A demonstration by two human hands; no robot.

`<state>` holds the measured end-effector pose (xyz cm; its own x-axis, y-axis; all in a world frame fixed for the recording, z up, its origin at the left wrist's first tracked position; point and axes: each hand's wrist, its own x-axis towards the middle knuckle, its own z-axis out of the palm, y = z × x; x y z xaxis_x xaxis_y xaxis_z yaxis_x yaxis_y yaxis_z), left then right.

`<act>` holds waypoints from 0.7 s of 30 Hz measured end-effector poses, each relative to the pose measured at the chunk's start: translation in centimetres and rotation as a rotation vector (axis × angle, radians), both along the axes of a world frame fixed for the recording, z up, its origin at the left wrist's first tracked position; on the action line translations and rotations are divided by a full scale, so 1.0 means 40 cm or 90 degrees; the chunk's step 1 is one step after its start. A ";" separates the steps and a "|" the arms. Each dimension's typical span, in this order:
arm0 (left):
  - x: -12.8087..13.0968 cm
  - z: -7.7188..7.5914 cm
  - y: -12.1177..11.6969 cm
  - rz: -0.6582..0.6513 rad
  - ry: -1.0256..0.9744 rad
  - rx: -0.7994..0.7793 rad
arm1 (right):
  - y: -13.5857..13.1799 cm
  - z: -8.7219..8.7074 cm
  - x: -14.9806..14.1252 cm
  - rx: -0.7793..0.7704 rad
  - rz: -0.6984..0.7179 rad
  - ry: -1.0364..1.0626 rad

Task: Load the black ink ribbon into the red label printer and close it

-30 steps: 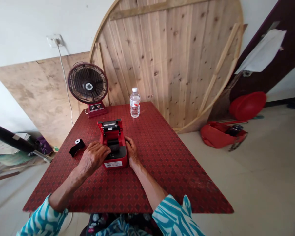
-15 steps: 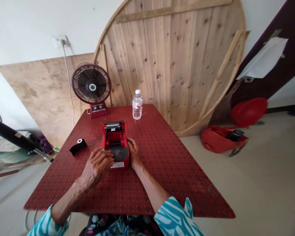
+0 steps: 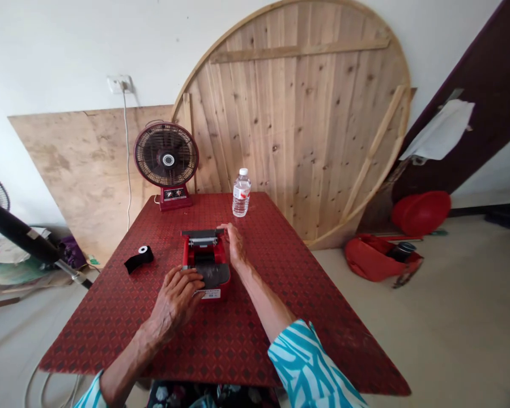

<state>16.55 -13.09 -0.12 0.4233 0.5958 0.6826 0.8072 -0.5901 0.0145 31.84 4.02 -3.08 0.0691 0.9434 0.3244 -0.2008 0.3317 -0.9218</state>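
A small red and black label printer [image 3: 216,273] stands on the table in front of me, its hinged lid [image 3: 202,234] raised at the back and tilted forward. A metal bar and rollers show under the lid. Over the printer's near left corner lies my left hand [image 3: 176,292], fingers bent across its black top and thumb at the front label. My right hand [image 3: 234,246] is at the lid's right end, fingertips closed on its edge. Left of the printer is a black ribbon roll [image 3: 141,258] with a white core, its loose end trailing out.
A plastic water bottle [image 3: 241,194] and a red fan [image 3: 167,161] stand at the back of the red patterned table [image 3: 280,340]. A round wooden board [image 3: 297,124] leans on the wall behind. On the floor at right lies a red bag [image 3: 365,258].
My right hand has moved from the printer's right side up to the lid. The lid has swung forward and lower. My left hand has stayed on the printer's front left while the view shifted.
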 end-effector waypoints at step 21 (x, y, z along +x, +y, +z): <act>-0.082 -0.028 0.126 0.122 -0.668 -0.366 | -0.144 -0.043 0.022 -0.124 0.064 0.085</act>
